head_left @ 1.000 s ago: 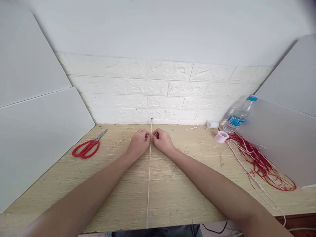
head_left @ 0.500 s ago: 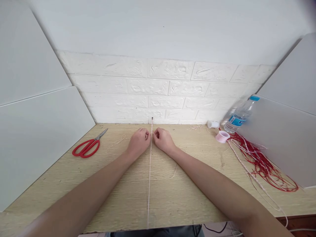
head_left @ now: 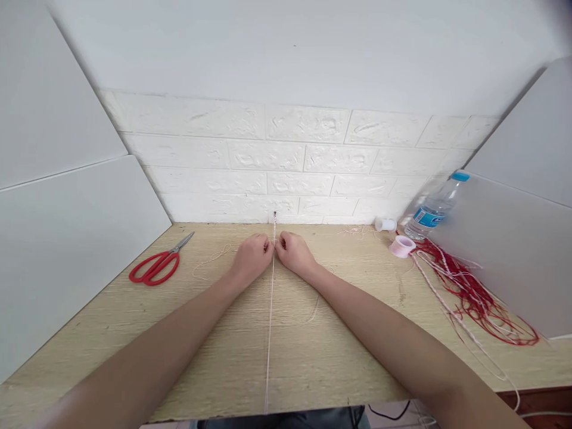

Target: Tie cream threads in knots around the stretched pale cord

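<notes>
A thin pale cord (head_left: 270, 322) runs taut from a small dark hole low in the wall toward the table's front edge. Its upper part near the wall looks braided, pink and white. Close on the cord's left, my left hand (head_left: 253, 255) is closed in a pinch, and a fine cream thread (head_left: 213, 257) trails from it across the table. My right hand (head_left: 295, 253), likewise pinched closed, mirrors it on the other side, with a fine thread end (head_left: 316, 310) showing below the wrist. The fingertips almost meet at the cord; what lies between them is mostly hidden.
Red-handled scissors (head_left: 156, 267) lie at left. On the right are a white spool (head_left: 385, 224), a pink spool (head_left: 402, 246), a water bottle (head_left: 428, 214) and tangled red and pink cords (head_left: 473, 298). White panels (head_left: 84, 238) flank the table.
Both fists have drawn slightly closer together at the cord and turned a little. The cord and the things around it stay in place.
</notes>
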The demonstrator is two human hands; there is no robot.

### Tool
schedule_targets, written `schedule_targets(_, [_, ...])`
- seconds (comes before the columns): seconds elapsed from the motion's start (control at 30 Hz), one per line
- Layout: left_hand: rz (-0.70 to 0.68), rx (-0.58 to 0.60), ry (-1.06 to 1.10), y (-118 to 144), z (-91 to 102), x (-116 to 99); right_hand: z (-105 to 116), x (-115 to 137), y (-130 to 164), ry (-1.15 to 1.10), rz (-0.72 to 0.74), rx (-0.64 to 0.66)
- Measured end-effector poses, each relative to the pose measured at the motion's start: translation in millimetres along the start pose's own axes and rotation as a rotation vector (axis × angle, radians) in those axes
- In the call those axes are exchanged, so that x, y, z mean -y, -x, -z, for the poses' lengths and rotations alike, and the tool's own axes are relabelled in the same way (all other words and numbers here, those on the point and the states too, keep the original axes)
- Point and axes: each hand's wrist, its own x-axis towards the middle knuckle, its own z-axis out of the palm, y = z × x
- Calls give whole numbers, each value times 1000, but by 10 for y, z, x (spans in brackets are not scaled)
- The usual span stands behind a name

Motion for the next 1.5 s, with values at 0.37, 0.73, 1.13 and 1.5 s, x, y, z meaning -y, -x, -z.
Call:
schedule_targets(0.37, [41,37,-38,-8,-9,-27,7,8,-11,1,-37,-4])
schedule_targets(0.73, [186,-16,-11,50,86,-76,73,34,35,-134,-44,-90])
schedule_targets(1.13, [105,133,-15,129,403,-407,332,271,166,-461,-281,51])
schedule_targets(1.5, [-63,193,13,409,487,-573,411,368,477,-1265,-670,224])
